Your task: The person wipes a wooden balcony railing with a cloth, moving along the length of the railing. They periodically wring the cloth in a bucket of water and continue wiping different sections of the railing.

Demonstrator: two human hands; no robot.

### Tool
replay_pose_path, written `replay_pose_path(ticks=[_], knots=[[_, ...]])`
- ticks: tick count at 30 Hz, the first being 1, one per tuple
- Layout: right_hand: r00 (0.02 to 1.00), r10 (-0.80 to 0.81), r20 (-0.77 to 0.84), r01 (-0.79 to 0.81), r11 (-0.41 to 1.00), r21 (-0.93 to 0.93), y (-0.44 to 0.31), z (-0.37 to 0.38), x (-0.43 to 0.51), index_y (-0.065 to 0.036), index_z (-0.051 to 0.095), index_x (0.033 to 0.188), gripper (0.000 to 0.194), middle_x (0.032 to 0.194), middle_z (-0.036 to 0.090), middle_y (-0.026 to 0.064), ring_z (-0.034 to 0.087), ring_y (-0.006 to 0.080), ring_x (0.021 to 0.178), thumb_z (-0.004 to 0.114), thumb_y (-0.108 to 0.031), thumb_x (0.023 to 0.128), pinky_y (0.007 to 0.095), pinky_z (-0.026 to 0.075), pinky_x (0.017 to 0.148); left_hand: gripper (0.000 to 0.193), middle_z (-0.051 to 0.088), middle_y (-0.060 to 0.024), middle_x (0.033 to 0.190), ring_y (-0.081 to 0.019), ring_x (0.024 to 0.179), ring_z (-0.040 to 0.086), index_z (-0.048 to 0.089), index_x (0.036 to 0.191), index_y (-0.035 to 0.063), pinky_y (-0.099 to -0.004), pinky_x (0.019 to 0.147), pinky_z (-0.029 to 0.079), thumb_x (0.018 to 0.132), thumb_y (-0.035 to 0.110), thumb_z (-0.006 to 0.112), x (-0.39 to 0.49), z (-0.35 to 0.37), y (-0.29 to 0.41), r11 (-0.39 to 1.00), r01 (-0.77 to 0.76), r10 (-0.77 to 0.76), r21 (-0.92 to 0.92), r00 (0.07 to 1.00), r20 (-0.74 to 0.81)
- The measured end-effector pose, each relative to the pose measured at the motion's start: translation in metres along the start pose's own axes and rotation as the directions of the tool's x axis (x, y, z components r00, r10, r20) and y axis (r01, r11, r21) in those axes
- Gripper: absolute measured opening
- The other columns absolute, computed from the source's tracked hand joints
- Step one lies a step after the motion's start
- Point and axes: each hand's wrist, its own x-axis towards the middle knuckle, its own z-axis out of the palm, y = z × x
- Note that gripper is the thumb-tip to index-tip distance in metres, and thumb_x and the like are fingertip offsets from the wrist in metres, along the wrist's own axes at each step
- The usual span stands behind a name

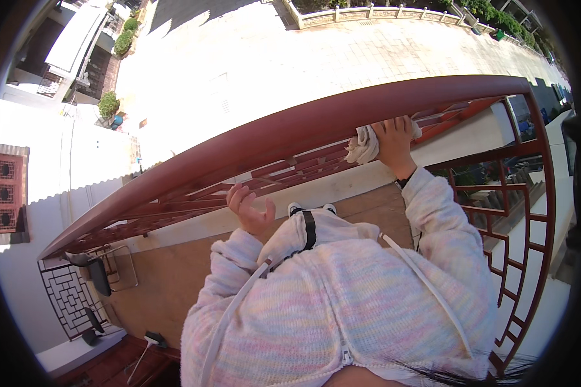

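A long red handrail (290, 130) curves across the view in front of me, above a red lattice balustrade (310, 164). My right hand (396, 140) presses a bunched whitish cloth (364, 145) against the near side of the lattice, just under the handrail. Part of the cloth is hidden behind the fingers. My left hand (252, 210) hangs in the air close to the balustrade, with its fingers apart and curled a little, and nothing in it.
A dark-seated metal chair (99, 275) stands at the balcony's left end, near a long-handled dustpan (152, 339). Red lattice (506, 237) closes the right side. Brown floor (160, 285) lies underfoot. Beyond the rail, far below, spreads a sunlit paved courtyard (213, 72).
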Motion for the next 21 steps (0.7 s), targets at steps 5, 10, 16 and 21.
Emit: replay_pose_path(ticks=[5,10,16,21], knots=[[0.997,0.077,-0.007,-0.077,0.997,-0.002,-0.051,0.003,0.008,-0.016,0.057,0.115,0.036,0.111,0.054,0.0078,0.049,0.0316,0.109,0.064,-0.028,0.082,0.0523,0.034,0.101,0.044,0.044,-0.0164,0.132,-0.0375,0.126,0.043,0.046,0.117,0.009,-0.0521,0.106,0.035,0.085,0.029,0.069,0.004,0.012,-0.01,1.0,0.004,-0.006,0.007,0.959,0.283],[0.998,-0.06,0.024,0.059,0.997,0.052,-0.164,0.007,0.041,-0.012,0.057,0.117,0.036,0.116,0.054,0.0094,0.049,0.0305,0.112,0.058,-0.026,0.084,0.0541,0.036,0.098,0.06,0.046,-0.0148,0.125,-0.0378,0.122,0.047,0.047,0.114,0.0102,-0.0544,0.102,0.038,0.092,0.066,0.043,0.022,0.031,-0.011,0.973,-0.148,0.149,-0.179,0.989,-0.005],[0.977,-0.215,-0.016,0.215,0.976,0.035,-0.259,0.036,0.058,-0.009,0.052,0.126,0.049,0.127,0.053,0.0127,0.046,0.0308,0.121,0.057,-0.035,0.084,0.0512,0.034,0.096,0.053,0.055,-0.0122,0.121,-0.0342,0.116,0.053,0.053,0.111,0.0107,-0.0502,0.102,0.04,0.096,0.06,0.042,0.029,0.022,0.004,0.939,-0.247,0.24,-0.239,0.969,-0.06],[0.975,-0.218,0.033,0.21,0.964,0.161,-0.255,0.035,0.06,-0.009,0.055,0.126,0.049,0.129,0.054,0.0122,0.046,0.0312,0.123,0.059,-0.033,0.084,0.0509,0.033,0.099,0.052,0.054,-0.0154,0.127,-0.0363,0.117,0.052,0.054,0.122,0.008,-0.0514,0.101,0.039,0.088,0.049,0.055,0.046,0.013,-0.002,0.983,-0.146,0.17,-0.109,0.951,0.26]])
